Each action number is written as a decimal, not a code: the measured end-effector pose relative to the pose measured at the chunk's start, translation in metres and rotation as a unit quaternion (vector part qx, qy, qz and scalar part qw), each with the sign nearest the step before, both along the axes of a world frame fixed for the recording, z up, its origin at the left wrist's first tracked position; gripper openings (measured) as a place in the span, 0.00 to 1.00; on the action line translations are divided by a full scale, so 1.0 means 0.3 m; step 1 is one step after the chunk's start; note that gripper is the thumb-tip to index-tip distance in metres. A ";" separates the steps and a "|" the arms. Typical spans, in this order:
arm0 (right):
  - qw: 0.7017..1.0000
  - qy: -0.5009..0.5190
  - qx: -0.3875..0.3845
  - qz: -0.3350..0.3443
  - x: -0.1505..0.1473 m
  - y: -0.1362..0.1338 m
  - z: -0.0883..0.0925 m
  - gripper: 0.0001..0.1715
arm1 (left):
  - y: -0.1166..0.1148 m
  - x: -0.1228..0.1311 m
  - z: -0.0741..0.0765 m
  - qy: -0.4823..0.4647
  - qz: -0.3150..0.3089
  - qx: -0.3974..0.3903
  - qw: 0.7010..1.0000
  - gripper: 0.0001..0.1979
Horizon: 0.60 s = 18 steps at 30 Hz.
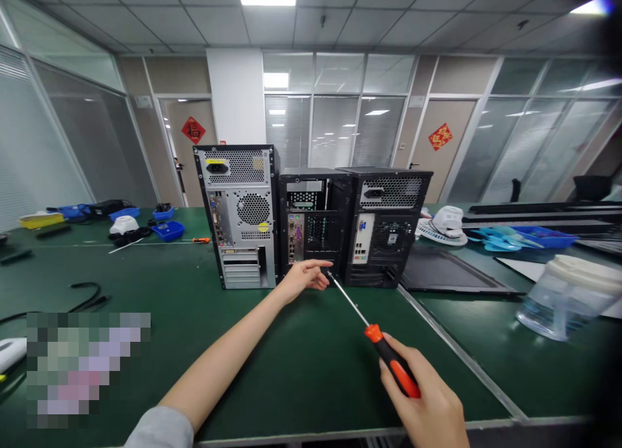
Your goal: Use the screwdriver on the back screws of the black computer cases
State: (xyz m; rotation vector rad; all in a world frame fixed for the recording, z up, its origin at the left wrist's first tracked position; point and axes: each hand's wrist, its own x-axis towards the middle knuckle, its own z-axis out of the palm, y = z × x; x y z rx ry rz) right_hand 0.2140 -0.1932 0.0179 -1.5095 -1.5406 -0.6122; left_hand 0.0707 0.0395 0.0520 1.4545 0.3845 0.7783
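Three computer towers stand back-side toward me on the green table: a silver one [240, 215], a black middle one [313, 221] and a black right one [389, 224]. My right hand [427, 403] grips the orange-and-black handle of a long screwdriver [389, 357]; its metal shaft reaches toward the lower rear of the middle tower. My left hand [306, 276] is stretched out by that tower's lower back edge, its fingers pinched together at the screwdriver's tip. Whether a screw is between the fingers is too small to tell.
A clear plastic jar [566, 299] lies at the right. A flat black side panel [447, 273] rests beside the right tower. Blue bins [168, 230], a small screwdriver [200, 240] and cables [85, 296] sit on the left. Glass office partitions stand behind.
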 end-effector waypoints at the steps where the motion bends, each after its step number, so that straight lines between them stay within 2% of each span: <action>1: 1.000 0.006 0.006 -0.006 0.004 0.000 0.006 0.15 | 0.006 0.003 0.009 0.002 0.006 0.014 1.000 0.31; 3: 0.999 0.020 0.015 -0.021 0.014 0.000 0.018 0.14 | 0.020 0.014 0.035 0.018 0.037 0.045 0.998 0.29; 5: 0.998 0.039 0.023 -0.038 0.027 0.003 0.031 0.15 | 0.031 0.030 0.074 0.043 0.067 0.098 0.992 0.22; 7: 0.996 0.061 0.023 -0.058 0.043 0.011 0.044 0.15 | 0.035 0.045 0.127 0.072 0.106 0.188 0.974 0.14; 8: 0.995 0.073 0.027 -0.070 0.053 0.018 0.051 0.16 | 0.034 0.052 0.157 0.089 0.138 0.259 0.952 0.11; 10: 0.993 0.087 0.021 -0.082 0.073 0.034 0.065 0.18 | 0.029 0.063 0.223 0.116 0.212 0.427 0.871 0.09; 12: 0.990 0.105 0.026 -0.092 0.095 0.051 0.080 0.19 | 0.024 0.072 0.292 0.147 0.266 0.573 0.761 0.09; 14: 0.988 0.119 0.020 -0.096 0.115 0.068 0.094 0.20 | 0.023 0.083 0.357 0.170 0.304 0.652 0.674 0.10; 16: 0.986 0.133 0.019 -0.097 0.130 0.080 0.106 0.21 | 0.027 0.098 0.415 0.184 0.333 0.689 0.617 0.12; 18: 0.984 0.148 0.016 -0.098 0.139 0.088 0.116 0.22 | 0.038 0.119 0.466 0.192 0.349 0.710 0.580 0.13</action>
